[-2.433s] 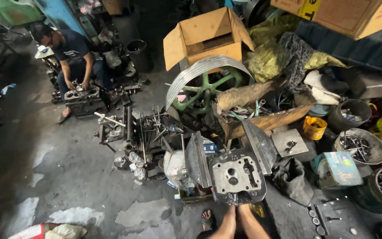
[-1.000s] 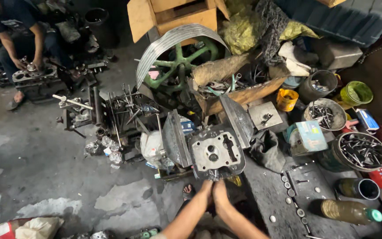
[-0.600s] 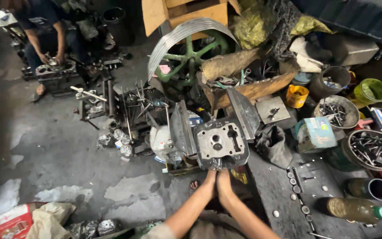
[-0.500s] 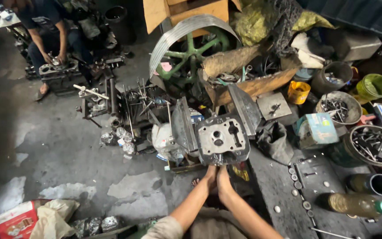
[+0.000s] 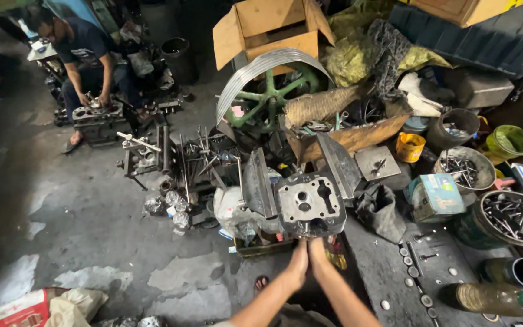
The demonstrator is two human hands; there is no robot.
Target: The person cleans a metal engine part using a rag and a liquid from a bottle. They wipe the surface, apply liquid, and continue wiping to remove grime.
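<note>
Dim workshop, stained grey concrete floor (image 5: 80, 242), dark corrugated sheet (image 5: 485, 36) at the back.

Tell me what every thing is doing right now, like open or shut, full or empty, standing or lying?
Left hand: pressed against the right, fingertips at the engine block's lower edge.
Right hand: same, beside the left.
Engine block: propped up, holes facing the camera.
Cardboard box: open, flaps out.
Green wheel: standing on edge.
Yellow cup: upright.
Round tray: holding metal rods.
Bottle: lying down, capped.
</note>
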